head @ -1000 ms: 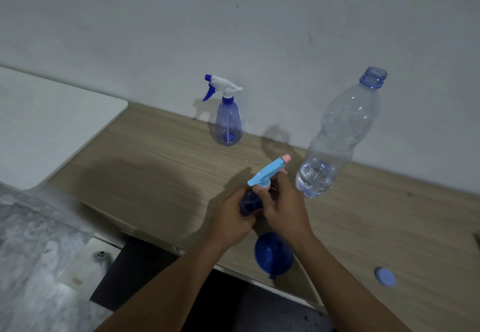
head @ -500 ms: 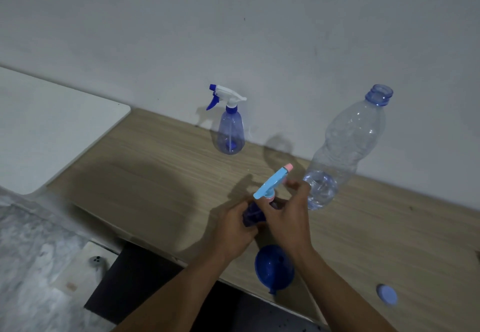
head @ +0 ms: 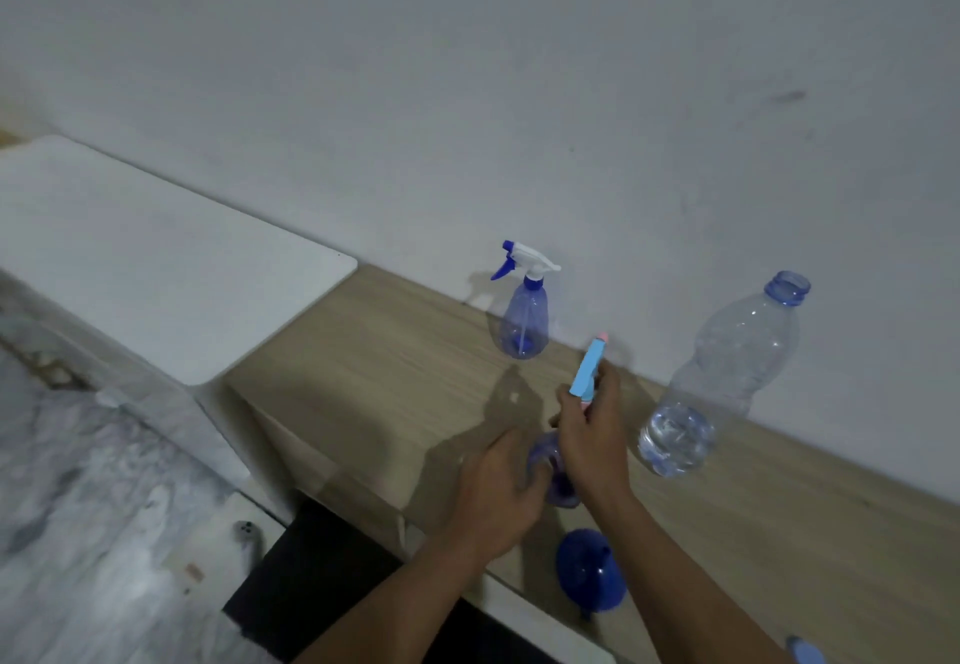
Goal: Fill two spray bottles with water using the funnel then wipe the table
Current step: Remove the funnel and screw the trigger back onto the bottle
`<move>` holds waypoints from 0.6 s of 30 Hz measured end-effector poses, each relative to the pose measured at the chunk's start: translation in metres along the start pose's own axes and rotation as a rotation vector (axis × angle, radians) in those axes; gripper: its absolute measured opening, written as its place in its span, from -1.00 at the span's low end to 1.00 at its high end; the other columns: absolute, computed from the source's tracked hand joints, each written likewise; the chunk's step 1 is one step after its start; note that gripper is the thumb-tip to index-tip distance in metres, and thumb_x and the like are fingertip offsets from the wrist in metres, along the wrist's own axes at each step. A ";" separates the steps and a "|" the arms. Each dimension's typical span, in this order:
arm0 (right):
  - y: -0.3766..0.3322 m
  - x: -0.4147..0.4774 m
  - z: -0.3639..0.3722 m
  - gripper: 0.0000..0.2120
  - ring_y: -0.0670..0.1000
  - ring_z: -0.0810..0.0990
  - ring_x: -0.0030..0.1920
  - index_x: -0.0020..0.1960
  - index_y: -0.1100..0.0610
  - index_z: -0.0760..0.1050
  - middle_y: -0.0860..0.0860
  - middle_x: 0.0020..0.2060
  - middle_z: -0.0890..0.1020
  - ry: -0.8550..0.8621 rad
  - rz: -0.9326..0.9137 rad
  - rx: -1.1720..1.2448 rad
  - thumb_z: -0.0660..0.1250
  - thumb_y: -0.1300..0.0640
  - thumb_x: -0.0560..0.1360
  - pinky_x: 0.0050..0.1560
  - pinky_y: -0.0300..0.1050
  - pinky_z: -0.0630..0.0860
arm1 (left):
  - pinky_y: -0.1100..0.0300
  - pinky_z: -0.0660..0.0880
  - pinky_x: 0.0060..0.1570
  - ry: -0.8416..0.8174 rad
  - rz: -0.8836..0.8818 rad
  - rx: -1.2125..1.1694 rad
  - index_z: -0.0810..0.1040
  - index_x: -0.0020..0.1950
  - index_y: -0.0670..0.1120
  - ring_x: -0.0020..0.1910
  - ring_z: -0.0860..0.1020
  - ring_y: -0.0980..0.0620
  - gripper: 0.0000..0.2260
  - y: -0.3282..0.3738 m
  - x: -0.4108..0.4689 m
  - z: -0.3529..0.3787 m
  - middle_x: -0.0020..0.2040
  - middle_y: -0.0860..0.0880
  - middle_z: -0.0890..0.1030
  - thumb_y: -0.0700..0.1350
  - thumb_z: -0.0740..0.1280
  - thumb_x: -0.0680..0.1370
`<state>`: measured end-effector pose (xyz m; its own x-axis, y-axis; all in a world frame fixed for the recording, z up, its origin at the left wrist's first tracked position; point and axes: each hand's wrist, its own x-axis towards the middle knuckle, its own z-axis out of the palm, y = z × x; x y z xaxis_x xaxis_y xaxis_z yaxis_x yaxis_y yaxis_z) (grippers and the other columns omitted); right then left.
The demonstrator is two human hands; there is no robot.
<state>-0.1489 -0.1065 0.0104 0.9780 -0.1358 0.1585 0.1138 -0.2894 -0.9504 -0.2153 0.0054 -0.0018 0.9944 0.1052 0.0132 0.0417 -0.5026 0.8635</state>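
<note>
Nearest, at the front edge of the wooden surface (head: 363,383), lies the blue funnel (head: 589,580) (partly behind the right forearm). Just beyond it the left hand (head: 498,497) wraps the small blue bottle (head: 553,471), while the right hand (head: 592,429) pinches the light-blue sprayer head (head: 587,370). Farther back stand a clear water bottle (head: 722,377), uncapped, and a second spray bottle (head: 522,310) by the wall.

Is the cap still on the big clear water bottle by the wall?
No, the big clear water bottle stands with its blue neck open and no cap on it.
</note>
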 end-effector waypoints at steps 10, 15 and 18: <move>-0.054 -0.065 0.027 -0.98 0.07 0.60 -0.43 -0.10 0.04 0.45 0.05 -0.31 0.61 -0.316 0.282 -0.228 0.29 0.12 0.51 -0.46 -0.22 0.49 | 0.10 0.42 0.28 -0.013 -0.083 0.577 0.42 0.44 -0.14 0.33 0.47 -0.10 -0.46 -0.041 0.000 -0.152 0.35 -0.14 0.51 0.11 0.33 0.53; -0.060 -0.109 0.030 -0.84 0.06 0.63 -0.42 0.00 0.11 0.52 0.05 -0.32 0.65 -0.426 0.349 -0.384 0.22 0.12 0.48 -0.39 -0.10 0.54 | 0.11 0.46 0.20 -0.085 -0.156 0.660 0.50 0.32 -0.20 0.26 0.50 -0.10 -0.51 -0.052 -0.032 -0.180 0.29 -0.16 0.55 0.12 0.30 0.55; -0.064 -0.129 0.027 -0.82 0.06 0.70 -0.38 -0.01 0.07 0.52 0.03 -0.33 0.68 -0.410 0.339 -0.482 0.28 -0.03 0.50 -0.26 -0.02 0.64 | 0.12 0.47 0.19 -0.107 -0.149 0.668 0.51 0.31 -0.18 0.25 0.51 -0.09 -0.53 -0.052 -0.049 -0.184 0.28 -0.14 0.55 0.12 0.30 0.55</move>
<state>-0.2772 -0.0450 0.0440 0.9435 0.0473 -0.3280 -0.2053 -0.6935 -0.6906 -0.2836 0.1842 0.0457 0.9760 0.1462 -0.1613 0.1957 -0.9137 0.3561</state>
